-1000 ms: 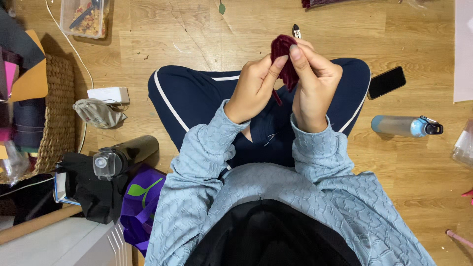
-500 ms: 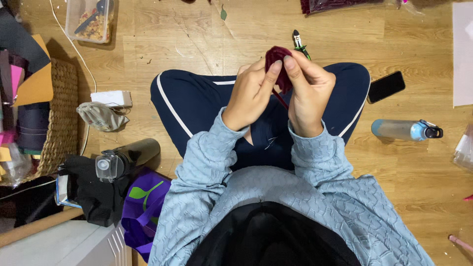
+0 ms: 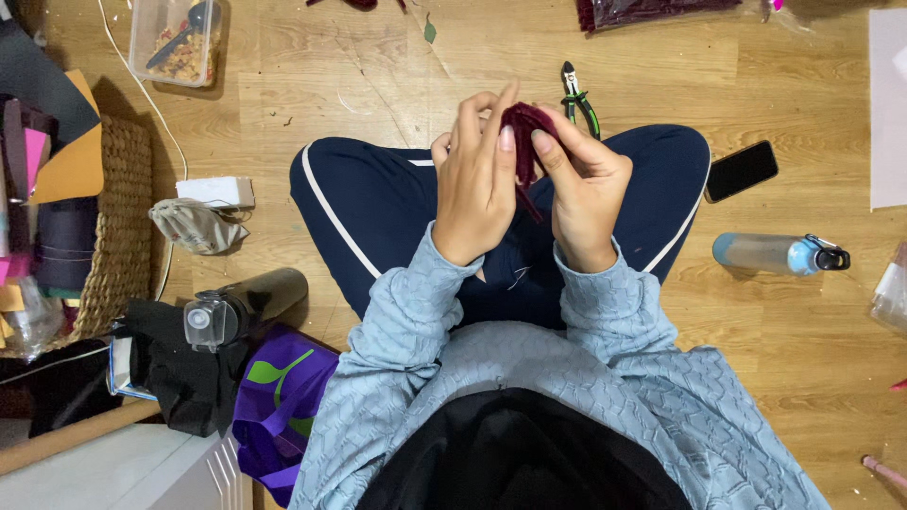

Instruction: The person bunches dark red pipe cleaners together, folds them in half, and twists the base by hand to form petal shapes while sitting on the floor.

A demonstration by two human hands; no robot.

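1. Head view: my left hand (image 3: 477, 194) and right hand (image 3: 586, 194) pinch a dark maroon fuzzy yarn bundle (image 3: 524, 132) above my crossed legs, fingers closed on it, raised close for seeing.
2. Green-handled cutting pliers (image 3: 578, 99) lie just beyond, reachable.

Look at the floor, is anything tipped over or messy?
Yes. A clear blue-capped water bottle lies on its side on the wooden floor, and a dark flask lies tipped too. Both hands pinch a dark red fuzzy piece.
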